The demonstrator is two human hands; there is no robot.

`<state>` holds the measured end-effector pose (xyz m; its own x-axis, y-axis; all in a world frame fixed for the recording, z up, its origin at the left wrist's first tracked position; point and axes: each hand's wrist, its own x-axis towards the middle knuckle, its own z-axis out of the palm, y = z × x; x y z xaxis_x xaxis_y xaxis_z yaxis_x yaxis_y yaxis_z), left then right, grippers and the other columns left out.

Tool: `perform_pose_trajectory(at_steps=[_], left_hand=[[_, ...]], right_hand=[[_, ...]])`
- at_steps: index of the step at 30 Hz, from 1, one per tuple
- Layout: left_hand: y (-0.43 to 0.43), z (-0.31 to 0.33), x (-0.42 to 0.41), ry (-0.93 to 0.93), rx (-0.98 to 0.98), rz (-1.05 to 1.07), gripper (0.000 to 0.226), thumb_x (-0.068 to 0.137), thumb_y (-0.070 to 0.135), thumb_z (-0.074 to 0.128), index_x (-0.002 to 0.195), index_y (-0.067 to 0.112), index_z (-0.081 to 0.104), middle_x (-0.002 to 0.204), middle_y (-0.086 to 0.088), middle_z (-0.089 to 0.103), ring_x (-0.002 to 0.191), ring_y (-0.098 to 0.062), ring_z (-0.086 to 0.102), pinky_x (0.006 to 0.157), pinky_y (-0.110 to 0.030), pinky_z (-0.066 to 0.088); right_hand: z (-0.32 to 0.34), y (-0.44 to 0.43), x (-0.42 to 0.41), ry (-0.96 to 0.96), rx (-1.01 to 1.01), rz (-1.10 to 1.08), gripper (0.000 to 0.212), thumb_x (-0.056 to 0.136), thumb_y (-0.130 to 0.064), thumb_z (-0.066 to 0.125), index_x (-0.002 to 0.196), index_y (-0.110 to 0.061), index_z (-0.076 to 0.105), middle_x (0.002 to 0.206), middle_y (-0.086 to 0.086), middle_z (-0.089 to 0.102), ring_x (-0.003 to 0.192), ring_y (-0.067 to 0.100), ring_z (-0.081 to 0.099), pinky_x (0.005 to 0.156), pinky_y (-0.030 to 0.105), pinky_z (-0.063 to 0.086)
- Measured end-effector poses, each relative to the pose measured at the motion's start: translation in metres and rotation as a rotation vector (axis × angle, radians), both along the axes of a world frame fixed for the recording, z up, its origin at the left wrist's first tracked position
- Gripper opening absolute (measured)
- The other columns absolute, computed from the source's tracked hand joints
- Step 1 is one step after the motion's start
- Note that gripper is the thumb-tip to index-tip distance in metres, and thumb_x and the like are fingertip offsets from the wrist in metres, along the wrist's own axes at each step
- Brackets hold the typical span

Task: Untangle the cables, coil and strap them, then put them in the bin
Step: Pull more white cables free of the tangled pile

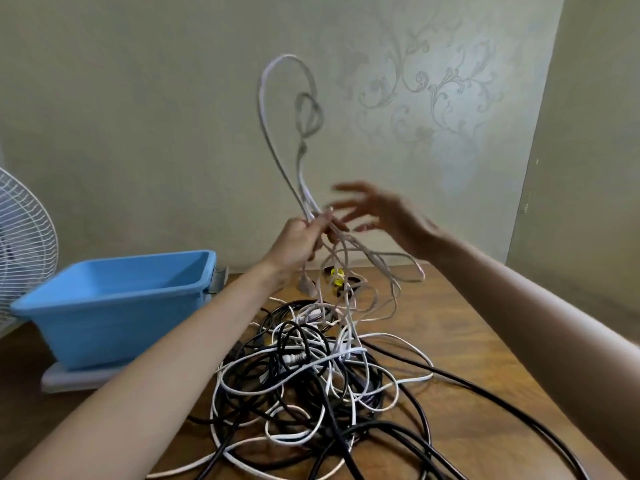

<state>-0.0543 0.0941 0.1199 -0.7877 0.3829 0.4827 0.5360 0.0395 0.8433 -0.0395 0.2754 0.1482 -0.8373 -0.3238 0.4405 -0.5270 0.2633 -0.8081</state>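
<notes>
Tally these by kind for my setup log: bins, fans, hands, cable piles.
Blue bin: 1
White fan: 1
Hands: 2 (left hand grips the raised white cable; right hand open beside it)
Tangled cable pile: 1, black and white strands too knotted to count singly
Total: 5

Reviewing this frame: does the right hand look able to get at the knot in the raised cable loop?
Probably yes. The right hand is open and holds nothing, beside the left hand, which grips the white cable. The knot stands in open air above both, with nothing between.
</notes>
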Motion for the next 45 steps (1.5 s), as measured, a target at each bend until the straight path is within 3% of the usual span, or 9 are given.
perform_pose_trajectory(at_steps=[4,11,15,18,22,24,28,37,45], left_hand=[[-0.019,0.007,-0.005,-0.027,0.130,0.064,0.039,0.102,0.028,0.036,0.078,0.014,0.064,0.061,0.000,0.050,0.051,-0.007,0.035,0.045,-0.016,0.026],[-0.074,0.018,-0.039,-0.013,0.413,0.635,0.044,0.103,0.031,0.035,0.065,0.019,0.054,0.045,0.010,0.054,0.042,0.002,0.046,0.051,-0.018,0.037],[-0.075,0.011,-0.032,-0.027,0.378,0.581,0.042,0.104,0.032,0.033,0.070,0.016,0.054,0.054,0.003,0.059,0.043,0.003,0.051,0.050,-0.009,0.041],[-0.060,0.016,-0.020,-0.126,0.351,0.313,0.039,0.103,0.029,0.034,0.077,0.013,0.057,0.049,0.008,0.063,0.046,0.002,0.059,0.048,-0.010,0.045],[-0.042,0.022,-0.005,-0.244,0.279,-0.035,0.030,0.102,0.025,0.037,0.096,0.009,0.061,0.079,0.001,0.073,0.051,-0.004,0.057,0.044,-0.013,0.039],[-0.037,0.023,-0.002,-0.253,0.265,-0.129,0.028,0.101,0.023,0.039,0.105,0.008,0.062,0.100,-0.009,0.069,0.047,-0.004,0.048,0.041,-0.013,0.035],[-0.038,0.022,-0.003,-0.188,0.211,-0.136,0.030,0.101,0.022,0.037,0.110,0.011,0.063,0.106,-0.012,0.064,0.038,-0.003,0.037,0.038,-0.013,0.027],[-0.076,0.016,-0.028,-0.215,0.228,0.445,0.033,0.102,0.017,0.032,0.084,0.012,0.059,0.048,0.004,0.065,0.025,-0.002,0.027,0.029,-0.012,0.018],[-0.113,0.008,-0.044,-0.517,0.501,0.659,0.038,0.096,0.027,0.029,0.073,0.008,0.053,0.059,-0.006,0.065,0.041,-0.012,0.035,0.032,-0.012,0.019]], right_hand=[[-0.038,0.007,0.000,-0.176,0.170,0.006,0.036,0.092,-0.028,0.037,0.099,-0.006,0.065,0.095,0.010,0.068,0.075,0.014,0.060,0.068,0.024,0.044],[-0.047,0.053,0.000,-0.171,-0.326,-0.207,0.029,0.082,-0.029,0.061,0.068,-0.004,0.064,0.062,0.003,0.063,0.059,0.013,0.060,0.072,0.028,0.051],[-0.068,0.076,-0.008,-0.194,0.332,-0.577,0.018,0.085,-0.018,0.069,0.074,-0.005,0.072,0.075,0.012,0.069,0.062,0.022,0.060,0.062,0.031,0.053],[-0.074,0.052,-0.008,-0.042,0.749,-0.637,0.020,0.082,-0.011,0.068,0.099,-0.017,0.074,0.102,0.007,0.072,0.089,0.020,0.064,0.077,0.027,0.048],[-0.051,0.001,0.009,-0.102,0.068,-0.066,0.049,0.084,-0.010,0.060,0.131,-0.023,0.053,0.119,0.004,0.065,0.100,0.014,0.064,0.086,0.028,0.052],[-0.042,-0.019,0.014,-0.149,-0.008,0.065,0.056,0.083,-0.018,0.062,0.135,-0.028,0.045,0.118,0.002,0.066,0.100,0.015,0.066,0.086,0.027,0.054],[-0.035,-0.033,0.015,-0.031,-0.097,-0.170,0.014,0.095,-0.016,0.056,0.103,-0.011,0.067,0.078,0.004,0.068,0.060,0.009,0.055,0.057,0.021,0.042],[-0.017,0.029,0.003,0.029,-0.736,-0.560,0.025,0.100,-0.016,0.046,0.080,-0.016,0.061,0.037,-0.009,0.044,0.028,0.002,0.027,0.030,0.013,0.019],[-0.012,0.096,-0.002,0.199,-1.193,-1.132,0.029,0.100,-0.023,0.048,0.072,-0.022,0.052,0.058,-0.003,0.048,0.038,0.005,0.038,0.040,0.021,0.031]])
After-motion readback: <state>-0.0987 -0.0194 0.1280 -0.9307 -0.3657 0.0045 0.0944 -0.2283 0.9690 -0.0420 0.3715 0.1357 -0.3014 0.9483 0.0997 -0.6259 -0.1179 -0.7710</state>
